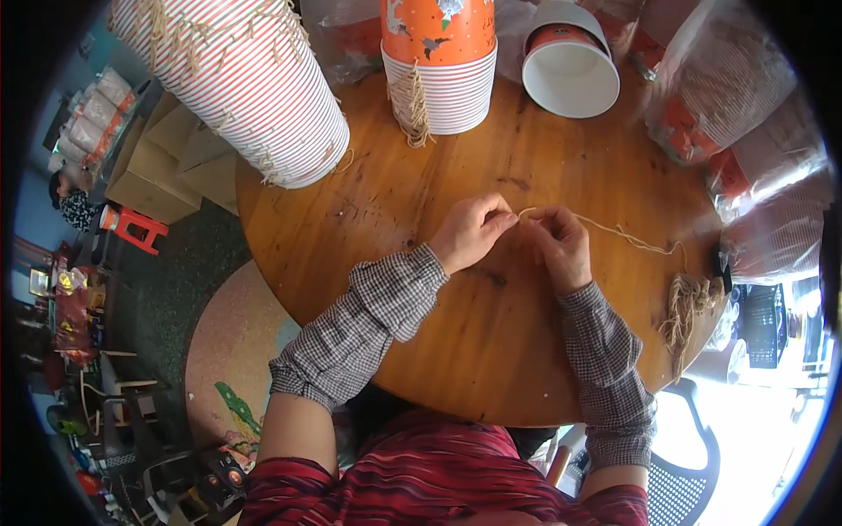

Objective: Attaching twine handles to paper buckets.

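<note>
Above the middle of the wooden table, my left hand [474, 232] and my right hand [561, 247] are close together. Each pinches a thin tan string [618, 231] between thumb and fingertips, and a small bend of it shows between them. From my right hand the string trails right across the tabletop toward a loose bundle of twine [686, 311] at the table's right edge. The string's end at my fingertips is too small to make out. Checked sleeve covers reach over both forearms.
Beyond my hands stand a tall stack of striped paper buckets [254, 96] with strings hanging on it and an orange-topped stack of buckets [447, 96]. A white bucket [572, 81] lies tipped, its mouth toward me. Plastic-wrapped stacks [728, 96] line the right side of the round table [438, 351].
</note>
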{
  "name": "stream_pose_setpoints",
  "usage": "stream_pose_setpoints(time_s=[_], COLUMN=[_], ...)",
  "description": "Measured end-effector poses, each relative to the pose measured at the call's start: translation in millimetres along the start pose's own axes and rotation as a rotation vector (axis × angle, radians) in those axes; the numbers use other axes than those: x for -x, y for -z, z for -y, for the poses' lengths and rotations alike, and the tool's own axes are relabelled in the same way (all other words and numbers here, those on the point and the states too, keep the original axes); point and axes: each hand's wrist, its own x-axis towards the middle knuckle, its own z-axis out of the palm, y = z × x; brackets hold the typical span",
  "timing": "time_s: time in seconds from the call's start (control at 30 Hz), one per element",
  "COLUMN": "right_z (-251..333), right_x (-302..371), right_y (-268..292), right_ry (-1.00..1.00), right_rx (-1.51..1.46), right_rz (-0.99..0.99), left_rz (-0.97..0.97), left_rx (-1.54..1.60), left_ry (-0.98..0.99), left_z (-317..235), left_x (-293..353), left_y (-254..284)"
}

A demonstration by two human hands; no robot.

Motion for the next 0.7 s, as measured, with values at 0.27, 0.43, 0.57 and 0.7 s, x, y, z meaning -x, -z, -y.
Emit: stream_pose_setpoints(time_s=[0.27,0.43,0.57,0.7], right_z=[-6,-14,-20,-18], right_x=[2,-5,-38,-108], right_y=[7,4,31,70], right_ry=[0.221,0.625,0.491,0.45], right_rx=[0.327,0.777,0.782,0.34], right_rz=[-0.06,-0.023,-0.184,-0.465], left_rz=[-0.029,-0.044,-0.165,-0.421], left_rx=[-0.063,-0.186,-0.13,-0.149], left_ry=[-0.042,-0.072,-0.159,-0.169], left_z=[-1,13,21,61], left_x=[-4,2,-39,-114], left_y=[-3,-3,-17,-22])
